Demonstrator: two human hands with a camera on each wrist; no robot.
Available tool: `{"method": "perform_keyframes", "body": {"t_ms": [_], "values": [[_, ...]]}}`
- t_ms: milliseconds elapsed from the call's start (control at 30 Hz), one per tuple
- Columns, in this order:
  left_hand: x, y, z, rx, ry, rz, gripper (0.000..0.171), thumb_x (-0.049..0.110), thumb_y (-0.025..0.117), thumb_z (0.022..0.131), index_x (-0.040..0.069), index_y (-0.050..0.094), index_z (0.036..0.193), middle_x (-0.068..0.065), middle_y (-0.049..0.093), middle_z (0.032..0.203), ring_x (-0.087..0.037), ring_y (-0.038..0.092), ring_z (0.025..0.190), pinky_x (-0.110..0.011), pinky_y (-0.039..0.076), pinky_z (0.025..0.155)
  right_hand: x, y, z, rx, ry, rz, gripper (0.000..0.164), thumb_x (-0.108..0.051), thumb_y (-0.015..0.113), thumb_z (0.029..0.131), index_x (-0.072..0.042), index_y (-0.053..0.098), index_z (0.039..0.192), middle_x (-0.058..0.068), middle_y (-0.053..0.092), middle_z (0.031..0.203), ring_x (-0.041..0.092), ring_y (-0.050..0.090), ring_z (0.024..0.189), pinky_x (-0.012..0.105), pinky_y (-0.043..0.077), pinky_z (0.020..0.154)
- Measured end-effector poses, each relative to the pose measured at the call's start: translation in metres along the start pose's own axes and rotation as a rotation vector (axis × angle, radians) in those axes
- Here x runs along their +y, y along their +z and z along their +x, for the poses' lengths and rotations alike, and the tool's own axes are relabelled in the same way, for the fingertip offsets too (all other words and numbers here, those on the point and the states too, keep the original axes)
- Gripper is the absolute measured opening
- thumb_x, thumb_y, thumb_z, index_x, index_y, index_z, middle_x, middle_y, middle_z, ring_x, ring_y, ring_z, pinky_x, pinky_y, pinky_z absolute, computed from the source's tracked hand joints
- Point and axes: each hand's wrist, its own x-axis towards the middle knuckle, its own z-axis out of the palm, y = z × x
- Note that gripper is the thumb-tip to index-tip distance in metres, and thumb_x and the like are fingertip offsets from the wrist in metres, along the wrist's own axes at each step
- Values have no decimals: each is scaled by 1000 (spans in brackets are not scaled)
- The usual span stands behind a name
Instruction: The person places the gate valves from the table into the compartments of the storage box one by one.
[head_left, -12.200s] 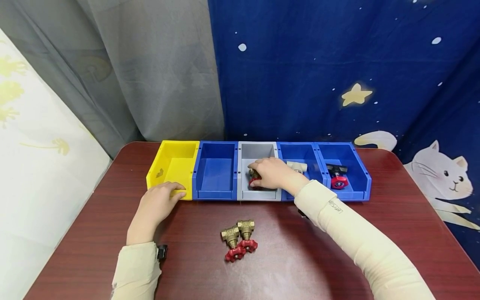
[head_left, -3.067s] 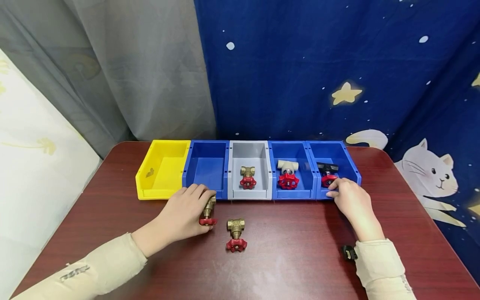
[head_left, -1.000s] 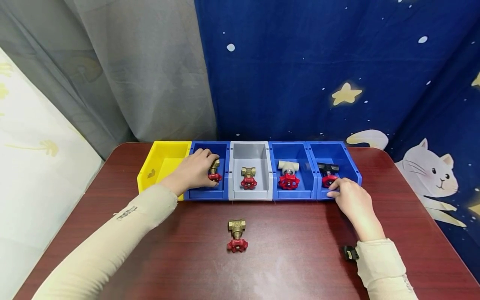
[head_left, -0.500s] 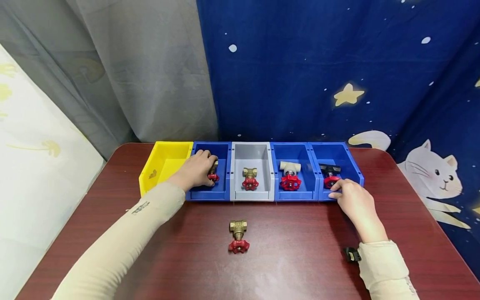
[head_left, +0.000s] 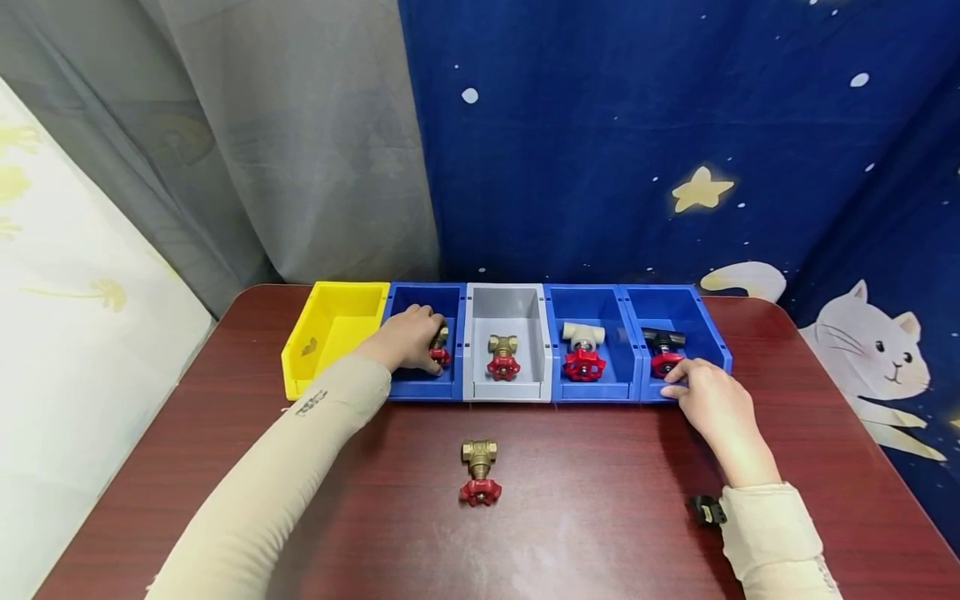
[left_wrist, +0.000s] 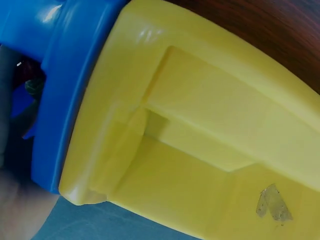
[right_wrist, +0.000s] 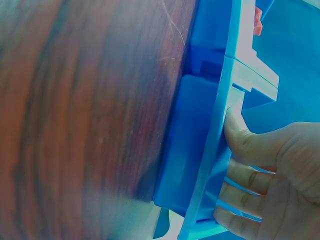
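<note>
My left hand (head_left: 411,337) is inside the blue bin (head_left: 423,390) second from the left. Its fingers and thumb are round a brass gate valve with a red handwheel (head_left: 440,357), partly hidden by the hand. At the right end of the row, my right hand (head_left: 711,402) grips the front edge of the last blue bin (right_wrist: 197,145), thumb on one side of the wall and fingers on the other. A second brass gate valve (head_left: 479,472) lies on the table in front of the bins. Another brass valve (head_left: 503,357) sits in the grey bin (head_left: 508,392).
A yellow bin (head_left: 337,333) stands at the row's left end, touching the blue one. A white valve with a red handwheel (head_left: 583,350) lies in the fourth bin. A black valve (head_left: 663,340) lies in the fifth. Curtains (head_left: 570,167) hang behind the table (head_left: 570,500).
My left hand has carried one brass valve from the table into the second bin. Earlier it was at the yellow bin, while my right hand held a valve in the grey bin.
</note>
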Motion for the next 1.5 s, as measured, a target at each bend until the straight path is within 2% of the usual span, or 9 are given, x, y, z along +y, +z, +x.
{"method": "perform_keyframes", "body": {"t_ms": [267,633,833,933,1167,1333,1500], "values": [[-1,-3,1,-76,-5,-22,85,50,85,73,-1,55,134,-16,60,117,-31,52,108,-46,46,101,-1,-1,1,5,-12,1,13,-15,75,88,-3,71,93,23,66,102,43,61,92,60,50,77],[0,-2,3,-94,0,19,87,50,82,76,1,50,140,-16,59,125,-31,53,113,-47,45,102,0,-3,1,6,-8,3,13,-14,74,89,-3,70,94,24,66,102,44,61,92,61,50,77],[2,-6,-2,-101,-23,9,83,49,74,84,0,45,145,-19,54,136,-34,49,122,-49,39,108,0,-3,2,5,-8,6,14,-14,74,89,-2,70,94,24,66,101,44,61,92,61,50,78],[2,-7,-7,-76,-12,17,75,47,71,88,1,48,143,-19,54,136,-35,50,122,-51,40,107,-1,-3,2,2,-5,5,14,-14,75,88,-2,70,94,24,66,102,44,61,92,61,50,78],[1,-7,-20,30,50,36,60,43,67,93,3,57,135,-16,61,127,-33,56,113,-51,44,102,-1,-3,1,8,-5,2,14,-14,75,88,-2,70,94,24,66,102,44,61,91,61,50,77],[2,-9,-29,71,84,30,53,41,65,95,5,60,133,-14,64,127,-31,59,113,-51,44,103,0,-1,0,-9,5,4,14,-15,75,88,-2,70,95,25,65,103,45,60,92,61,50,78],[3,-15,-39,155,158,51,38,33,67,95,8,67,125,-9,68,120,-29,62,109,-49,47,100,1,-1,-1,2,-9,0,15,-14,75,88,-2,70,94,25,66,102,45,60,93,62,50,78]]}}
